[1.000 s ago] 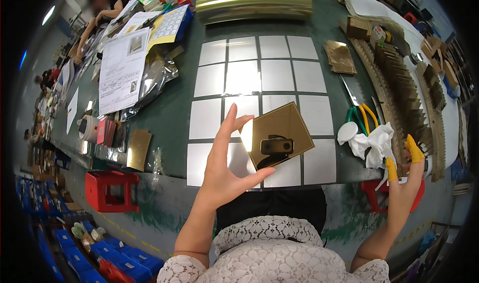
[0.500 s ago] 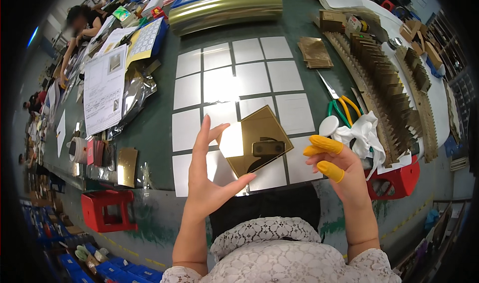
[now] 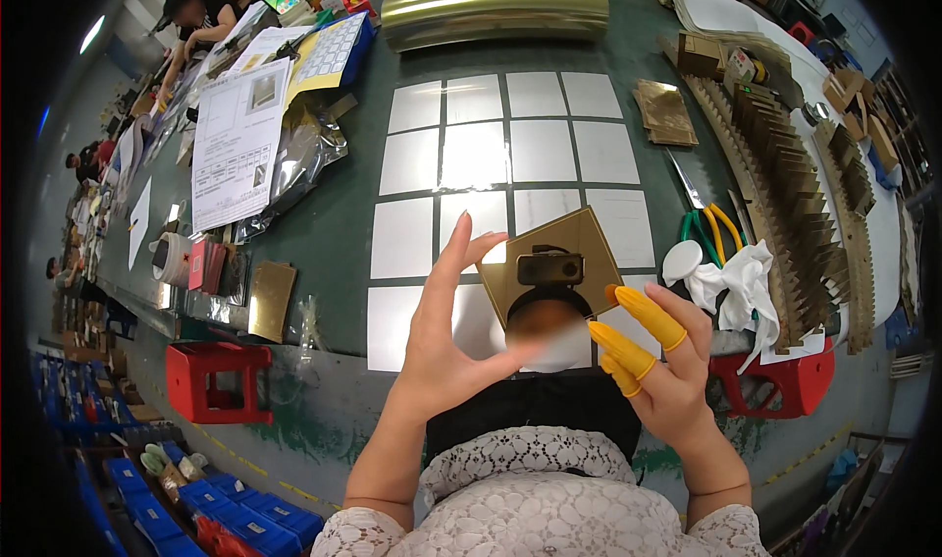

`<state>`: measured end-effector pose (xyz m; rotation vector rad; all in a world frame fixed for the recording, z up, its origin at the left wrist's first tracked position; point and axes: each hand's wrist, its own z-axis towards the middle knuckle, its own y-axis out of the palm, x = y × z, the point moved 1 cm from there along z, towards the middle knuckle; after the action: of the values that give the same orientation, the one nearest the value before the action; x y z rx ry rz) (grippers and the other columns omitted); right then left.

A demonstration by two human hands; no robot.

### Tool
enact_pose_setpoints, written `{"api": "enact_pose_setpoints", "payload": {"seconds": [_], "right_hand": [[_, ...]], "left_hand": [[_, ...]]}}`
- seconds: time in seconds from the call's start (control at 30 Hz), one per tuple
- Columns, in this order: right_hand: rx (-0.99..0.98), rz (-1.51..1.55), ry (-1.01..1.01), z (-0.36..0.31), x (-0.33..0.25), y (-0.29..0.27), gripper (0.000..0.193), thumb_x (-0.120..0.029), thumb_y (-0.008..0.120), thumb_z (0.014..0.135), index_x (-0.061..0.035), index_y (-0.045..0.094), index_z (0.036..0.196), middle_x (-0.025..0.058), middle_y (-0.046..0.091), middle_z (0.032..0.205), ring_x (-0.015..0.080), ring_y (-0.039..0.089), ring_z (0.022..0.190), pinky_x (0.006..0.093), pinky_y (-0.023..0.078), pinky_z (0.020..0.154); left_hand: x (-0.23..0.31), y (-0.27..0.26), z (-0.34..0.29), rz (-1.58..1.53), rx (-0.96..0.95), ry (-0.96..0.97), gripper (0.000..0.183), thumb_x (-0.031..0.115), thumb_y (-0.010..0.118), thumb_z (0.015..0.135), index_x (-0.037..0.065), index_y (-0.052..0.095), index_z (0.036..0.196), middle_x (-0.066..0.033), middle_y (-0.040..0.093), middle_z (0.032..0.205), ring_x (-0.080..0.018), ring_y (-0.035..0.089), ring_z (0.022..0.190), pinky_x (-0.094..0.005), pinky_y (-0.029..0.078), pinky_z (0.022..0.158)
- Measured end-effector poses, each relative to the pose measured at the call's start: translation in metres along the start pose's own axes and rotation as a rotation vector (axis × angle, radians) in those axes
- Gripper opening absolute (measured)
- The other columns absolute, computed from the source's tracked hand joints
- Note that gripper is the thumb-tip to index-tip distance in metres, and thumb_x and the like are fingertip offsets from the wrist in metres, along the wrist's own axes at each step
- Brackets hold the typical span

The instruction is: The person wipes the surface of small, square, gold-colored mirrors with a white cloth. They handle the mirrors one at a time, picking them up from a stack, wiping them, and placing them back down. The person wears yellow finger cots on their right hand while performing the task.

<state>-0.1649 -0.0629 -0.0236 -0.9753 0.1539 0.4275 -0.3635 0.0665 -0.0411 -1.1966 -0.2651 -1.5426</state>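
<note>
Closing in on the gold mirrored plate point(image 3: 554, 263), the right hand point(image 3: 677, 372) has its yellow-capped fingers point(image 3: 654, 319) at the lower right corner! Half a second ago they hung clear of it; a second ago they were away by the white cloth point(image 3: 752, 280). The gap between them is narrow now, but whether they grip, I can't tell. The left hand point(image 3: 432, 346) still has the plate, thumb and fingers stretched wide across its edges, above the white squares point(image 3: 476, 155).
</note>
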Motion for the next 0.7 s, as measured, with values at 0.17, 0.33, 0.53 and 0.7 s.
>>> {"api": "enact_pose_setpoints", "payload": {"seconds": [0.17, 0.33, 0.53, 0.7], "right_hand": [[-0.043, -0.088, 0.001, 0.003, -0.009, 0.006, 0.034, -0.03, 0.072, 0.079, -0.0204, 0.07, 0.112, 0.0101, 0.054, 0.132, 0.0305, 0.041, 0.13, 0.0446, 0.034, 0.102], [-0.098, -0.137, -0.014, 0.011, -0.015, 0.021, 0.039, -0.037, 0.07, 0.08, -0.0253, 0.067, 0.116, 0.0078, 0.049, 0.138, 0.0292, 0.036, 0.135, 0.0483, 0.026, 0.111], [-0.112, -0.156, -0.057, 0.017, -0.015, 0.032, 0.038, -0.036, 0.07, 0.08, -0.0276, 0.066, 0.117, 0.0069, 0.045, 0.14, 0.0287, 0.033, 0.137, 0.0488, 0.026, 0.111], [-0.124, -0.258, -0.008, 0.02, -0.005, 0.025, 0.047, -0.04, 0.072, 0.075, -0.027, 0.066, 0.121, 0.0136, 0.038, 0.146, 0.0343, 0.028, 0.136, 0.0493, 0.026, 0.109]], "left_hand": [[0.001, -0.002, -0.001, 0.006, -0.007, -0.007, 0.113, 0.02, 0.088, 0.063, 0.004, 0.018, 0.15, -0.0163, 0.053, 0.132, -0.0289, 0.05, 0.125, -0.0422, 0.034, 0.108], [0.002, 0.003, -0.001, 0.007, -0.03, -0.024, 0.114, 0.019, 0.088, 0.063, 0.005, 0.017, 0.151, -0.0153, 0.052, 0.133, -0.0282, 0.05, 0.125, -0.0412, 0.035, 0.107], [0.0, 0.004, -0.001, 0.002, -0.029, -0.006, 0.116, 0.016, 0.088, 0.059, 0.001, 0.018, 0.15, -0.0167, 0.053, 0.13, -0.0262, 0.05, 0.121, -0.0419, 0.03, 0.109], [0.0, 0.001, -0.002, -0.01, -0.012, -0.022, 0.117, 0.016, 0.089, 0.059, 0.001, 0.017, 0.15, -0.0163, 0.053, 0.13, -0.0264, 0.05, 0.122, -0.0424, 0.029, 0.11]]}}
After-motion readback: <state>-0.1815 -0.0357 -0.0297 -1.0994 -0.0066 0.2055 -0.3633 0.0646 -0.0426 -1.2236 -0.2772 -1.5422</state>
